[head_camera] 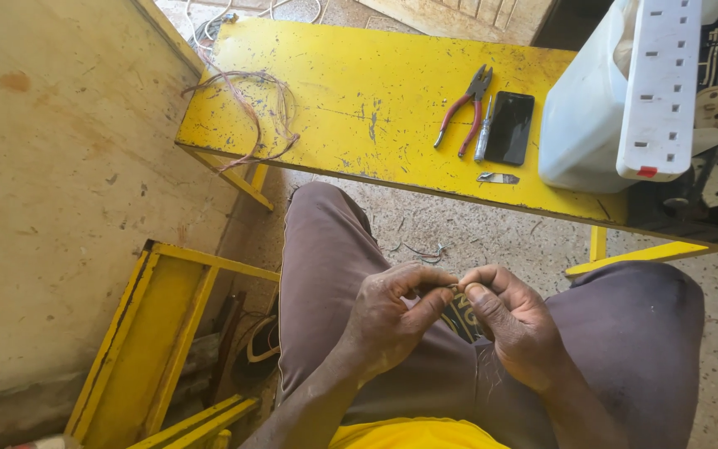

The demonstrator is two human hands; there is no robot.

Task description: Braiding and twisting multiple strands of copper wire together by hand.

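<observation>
Now, biggest thing first: the yellow workbench (359,100) runs across the top of the view, its paint chipped and speckled dark. Left of it stands a plain tan wall (51,191), and down at its foot sits a yellow metal frame (147,333). On the far right of the bench there's a white plastic container (579,125), with a white power strip (662,83) leaning up against it.

Moving down in size, the person's legs in brownish-grey trousers (326,274) fill the lower middle, knees spread, with a strip of yellow shirt (413,434) at the bottom edge. At the bench's left corner a loose tangle of thin wire (255,112) hangs over the edge.

On the bench, right of centre, a black phone (510,126) lies flat. Just beside it on the left, a slim tester screwdriver (484,133), and left of that a pair of red-handled pliers (465,110), handles apart. A small metal blade (499,178) rests near the front edge, just below the phone.

And the smallest action: both hands meet over the lap. The left hand (388,320) and right hand (517,324) have thumbs and forefingers pinched together on a tiny wire piece (451,288), held between the fingertips, above the gap between the knees. It's too small to make out in detail.
</observation>
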